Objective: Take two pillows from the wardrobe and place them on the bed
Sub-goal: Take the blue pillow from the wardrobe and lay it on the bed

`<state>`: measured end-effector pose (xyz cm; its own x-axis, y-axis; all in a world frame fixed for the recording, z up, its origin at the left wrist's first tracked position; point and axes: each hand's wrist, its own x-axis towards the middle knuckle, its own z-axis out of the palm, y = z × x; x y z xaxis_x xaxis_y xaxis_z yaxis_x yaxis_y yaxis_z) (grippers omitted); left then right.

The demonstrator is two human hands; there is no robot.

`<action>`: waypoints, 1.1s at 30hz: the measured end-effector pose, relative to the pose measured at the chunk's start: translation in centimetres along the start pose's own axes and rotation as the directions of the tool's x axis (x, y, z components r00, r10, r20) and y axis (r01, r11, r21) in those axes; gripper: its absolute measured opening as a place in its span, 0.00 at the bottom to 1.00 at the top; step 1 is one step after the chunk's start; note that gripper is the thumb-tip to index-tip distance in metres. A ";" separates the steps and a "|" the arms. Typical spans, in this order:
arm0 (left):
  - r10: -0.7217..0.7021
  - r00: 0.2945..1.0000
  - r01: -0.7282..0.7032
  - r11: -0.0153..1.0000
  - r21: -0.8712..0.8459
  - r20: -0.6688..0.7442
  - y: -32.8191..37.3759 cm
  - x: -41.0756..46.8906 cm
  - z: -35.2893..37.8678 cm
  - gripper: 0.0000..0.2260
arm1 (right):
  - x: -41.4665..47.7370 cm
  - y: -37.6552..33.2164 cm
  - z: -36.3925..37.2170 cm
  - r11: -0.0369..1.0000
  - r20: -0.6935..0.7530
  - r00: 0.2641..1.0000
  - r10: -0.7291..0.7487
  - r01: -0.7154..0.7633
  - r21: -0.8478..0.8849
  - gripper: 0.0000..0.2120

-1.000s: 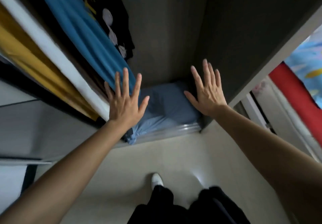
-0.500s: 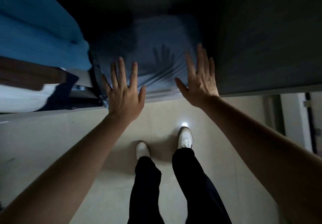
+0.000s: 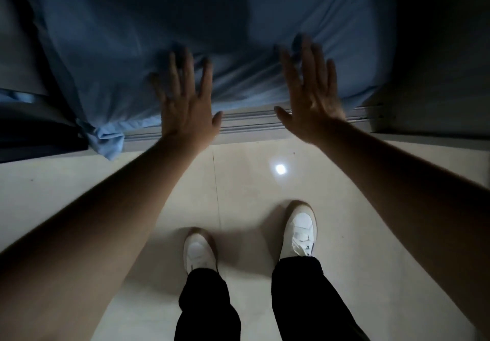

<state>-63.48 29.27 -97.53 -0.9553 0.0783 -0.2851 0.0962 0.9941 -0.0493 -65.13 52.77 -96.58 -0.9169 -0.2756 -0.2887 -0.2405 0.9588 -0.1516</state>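
Note:
A blue-grey pillow [image 3: 228,22] lies on the floor of the dark wardrobe and fills the upper part of the head view. One corner of its case [image 3: 107,139] hangs over the sill at the left. My left hand [image 3: 185,102] is spread flat above the pillow's front edge, fingers apart, holding nothing. My right hand [image 3: 310,91] is spread the same way to the right, over the same edge. Whether either palm touches the fabric I cannot tell. Only this one pillow can be made out.
A metal door track [image 3: 252,123] runs along the wardrobe's front edge. The wardrobe's dark side wall [image 3: 437,49] stands at the right, dark items [image 3: 34,128] at the left. My white shoes [image 3: 299,229] stand on a glossy cream tile floor [image 3: 79,187].
The view has dropped and closed in on the wardrobe floor, so the pillow looks much larger. Both open hands have reached forward over the pillow's front edge. The hanging clothes have left the view.

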 end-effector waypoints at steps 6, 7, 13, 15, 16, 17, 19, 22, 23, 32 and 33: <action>-0.066 0.994 0.066 0.998 -0.004 0.092 0.1 3.8 3.3 0.33 | 4.1 -0.7 4.2 0.989 0.050 0.995 0.081 -0.074 -0.124 0.39; -0.083 0.992 0.085 0.996 -0.010 0.093 0.5 3.9 3.2 0.28 | 4.2 -0.9 4.5 0.987 0.047 0.994 0.100 -0.093 -0.133 0.35; 0.016 0.977 0.000 0.997 -0.075 0.210 -0.5 1.9 -0.6 0.21 | 2.4 -1.9 1.3 0.994 0.104 0.993 0.056 -0.045 -0.105 0.27; 0.046 0.966 -0.026 0.997 -0.079 0.255 -1.2 0.5 -2.5 0.16 | 0.5 -3.0 -0.2 0.997 0.120 0.991 0.056 -0.049 -0.066 0.23; 0.054 0.960 -0.033 0.996 -0.080 0.276 -1.4 -0.5 -3.6 0.14 | -0.8 -3.7 -0.9 0.998 0.131 0.989 0.063 -0.058 -0.040 0.23; 0.065 0.952 -0.044 0.996 -0.077 0.298 -1.5 -1.6 -4.5 0.13 | -2.3 -4.3 -1.4 0.998 0.146 0.987 0.065 -0.064 -0.015 0.22; 0.092 0.936 -0.077 0.995 -0.057 0.338 -1.7 -4.6 -6.2 0.12 | -5.6 -5.7 -2.3 0.998 0.191 0.980 0.058 -0.064 0.024 0.24; 0.121 0.913 -0.113 0.993 -0.043 0.391 -1.8 -10.0 -8.3 0.13 | -11.2 -7.7 -3.5 0.997 0.286 0.957 0.053 -0.066 0.034 0.23; 0.134 0.904 -0.132 0.991 -0.035 0.406 -1.8 -11.9 -9.0 0.14 | -13.1 -8.3 -4.0 0.998 0.318 0.947 0.051 -0.058 0.012 0.23; 0.260 0.919 -0.234 0.965 -0.120 0.298 -1.0 -22.3 -20.1 0.12 | -25.4 -11.3 -16.4 0.982 0.275 0.944 0.182 -0.187 -0.006 0.23; 0.247 0.932 -0.217 0.967 -0.137 0.266 -1.0 -22.6 -22.1 0.11 | -25.6 -11.3 -18.7 0.983 0.252 0.951 0.181 -0.184 -0.009 0.22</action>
<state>-48.13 28.15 -69.83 -0.7921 0.2985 -0.5325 0.2619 0.9541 0.1453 -44.89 50.26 -69.84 -0.8348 -0.1064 -0.5402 -0.0700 0.9937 -0.0876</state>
